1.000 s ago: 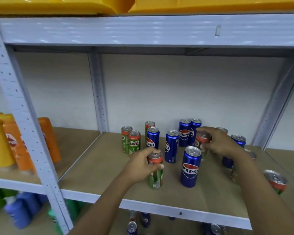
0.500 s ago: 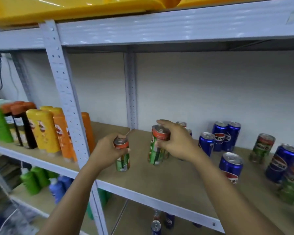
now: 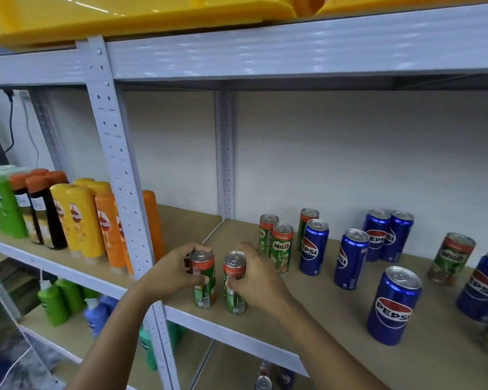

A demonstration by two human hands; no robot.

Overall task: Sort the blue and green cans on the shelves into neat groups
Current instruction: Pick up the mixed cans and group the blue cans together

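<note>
Two green Milo cans stand side by side at the front left corner of the brown shelf board (image 3: 307,311). My left hand (image 3: 171,273) grips the left green can (image 3: 204,288). My right hand (image 3: 255,278) grips the right green can (image 3: 233,291). Behind them stand three more green Milo cans (image 3: 281,250). Blue Pepsi cans are scattered to the right: one (image 3: 313,247) beside the green group, one (image 3: 350,258) mid-shelf, a pair (image 3: 386,235) at the back, and a large one (image 3: 393,305) near the front. Another green can (image 3: 451,257) stands far right.
A grey perforated upright post (image 3: 119,164) stands just left of my hands. Left of it a shelf holds orange, yellow, black and green bottles (image 3: 76,218). Yellow bins (image 3: 124,15) sit above. More bottles and cans show on the lower shelf (image 3: 68,302).
Both hands carried their green cans leftward and down; the cans now stand side by side at the shelf's front left corner. The view also swung further left.
</note>
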